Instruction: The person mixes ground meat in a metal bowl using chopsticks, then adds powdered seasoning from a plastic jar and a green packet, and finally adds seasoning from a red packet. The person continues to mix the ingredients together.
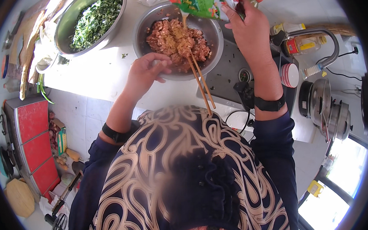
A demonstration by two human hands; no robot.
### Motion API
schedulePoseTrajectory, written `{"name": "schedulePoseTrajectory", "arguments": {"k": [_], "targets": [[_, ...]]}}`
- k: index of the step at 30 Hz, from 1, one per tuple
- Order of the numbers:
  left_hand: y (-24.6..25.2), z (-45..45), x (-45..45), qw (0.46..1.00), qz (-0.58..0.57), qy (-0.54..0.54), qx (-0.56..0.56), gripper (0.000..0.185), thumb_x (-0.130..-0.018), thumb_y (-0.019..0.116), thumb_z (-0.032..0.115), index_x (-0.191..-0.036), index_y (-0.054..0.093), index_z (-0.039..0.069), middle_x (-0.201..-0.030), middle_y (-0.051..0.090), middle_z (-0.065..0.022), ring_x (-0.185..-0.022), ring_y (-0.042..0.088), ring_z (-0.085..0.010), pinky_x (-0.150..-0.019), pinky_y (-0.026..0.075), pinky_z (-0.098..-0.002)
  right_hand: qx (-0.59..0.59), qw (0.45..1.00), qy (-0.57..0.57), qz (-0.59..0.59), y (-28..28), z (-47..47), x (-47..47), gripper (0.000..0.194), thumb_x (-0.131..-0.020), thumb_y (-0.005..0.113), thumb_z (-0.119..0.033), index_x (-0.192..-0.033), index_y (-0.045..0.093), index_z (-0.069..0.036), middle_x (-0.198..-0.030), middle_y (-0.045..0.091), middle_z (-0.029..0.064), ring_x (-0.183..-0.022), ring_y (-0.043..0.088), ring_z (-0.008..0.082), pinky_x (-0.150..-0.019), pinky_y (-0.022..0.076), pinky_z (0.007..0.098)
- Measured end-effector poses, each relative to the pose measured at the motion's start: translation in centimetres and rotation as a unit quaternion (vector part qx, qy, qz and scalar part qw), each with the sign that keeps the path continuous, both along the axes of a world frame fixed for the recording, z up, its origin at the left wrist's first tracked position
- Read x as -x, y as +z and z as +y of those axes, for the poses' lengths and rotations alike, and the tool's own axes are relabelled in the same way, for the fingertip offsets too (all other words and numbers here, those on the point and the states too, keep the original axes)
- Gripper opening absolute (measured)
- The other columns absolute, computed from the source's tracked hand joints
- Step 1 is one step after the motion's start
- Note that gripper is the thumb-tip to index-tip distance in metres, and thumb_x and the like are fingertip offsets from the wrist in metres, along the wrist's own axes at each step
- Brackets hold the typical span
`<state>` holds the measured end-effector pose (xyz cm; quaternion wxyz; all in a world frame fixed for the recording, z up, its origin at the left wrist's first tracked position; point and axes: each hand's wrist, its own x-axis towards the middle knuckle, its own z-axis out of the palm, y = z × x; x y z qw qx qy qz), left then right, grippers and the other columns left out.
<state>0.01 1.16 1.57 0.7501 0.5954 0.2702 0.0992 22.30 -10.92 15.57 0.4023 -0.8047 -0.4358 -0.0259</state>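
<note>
My right hand [250, 30] holds a green printed foil seasoning packet [202, 4], tipped over the far side of a stainless steel bowl [216, 62]. A stream of tan powder [184, 21] falls from its corner. Raw minced meat [160, 36] fills the bowl's middle, with yellowish-brown powder spread on top. A pair of wooden chopsticks [201, 83] stands slanted in the meat, the free ends leaning towards me. My left hand [145, 70] is at the bowl's near left rim, fingers curled partly over it; whether it grips the rim is unclear.
A larger steel bowl of chopped greens [98, 21] stands at left. Right of the meat bowl is a sink [224, 79] with a curved faucet [325, 31]. Bottles [302, 45], a red-and-white lidded jar [290, 75] and steel pots [322, 102] line the right side.
</note>
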Motion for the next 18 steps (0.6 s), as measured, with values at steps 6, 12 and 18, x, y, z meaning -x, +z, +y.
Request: {"name": "schedulePoseTrajectory", "arguments": {"k": [6, 12, 18], "targets": [[-0.2, 0.0, -0.1, 1.000, 0.004, -0.001, -0.002, 0.021, -0.102, 0.060, 0.012, -0.117, 0.062, -0.001, -0.110, 0.072, -0.0101, -0.093, 0.071, -0.0176, -0.069, 0.060, -0.0280, -0.028, 0.999, 0.043, 0.010, -0.5, 0.2, 0.6, 0.025, -0.090, 0.065, -0.005, -0.114, 0.064, 0.002, -0.081, 0.068, 0.0187, -0.066, 0.068, 0.0266, -0.063, 0.0528, 0.0377], [-0.1, -0.2, 0.0, 1.000, -0.011, 0.001, 0.001, 0.021, -0.102, 0.059, 0.012, -0.117, 0.062, -0.001, -0.110, 0.072, -0.0100, -0.093, 0.071, -0.0176, -0.069, 0.060, -0.0280, 0.017, 0.996, 0.050, 0.067, -0.1, 0.5, 1.3, 0.024, -0.094, 0.065, -0.011, -0.113, 0.063, 0.004, -0.083, 0.068, 0.0155, -0.066, 0.067, 0.0228, -0.063, 0.0525, 0.0362], [-0.3, -0.1, 0.0, 1.000, -0.008, -0.002, -0.008, 0.020, -0.103, 0.056, 0.011, -0.117, 0.062, -0.002, -0.113, 0.071, -0.0111, -0.094, 0.071, -0.0177, -0.070, 0.060, -0.0282, 0.023, 0.994, 0.094, 0.043, -1.5, 0.8, 0.7, 0.035, -0.097, 0.068, -0.019, -0.125, 0.063, 0.001, -0.102, 0.073, 0.0095, -0.077, 0.071, 0.0134, -0.069, 0.0586, 0.0298]]}}
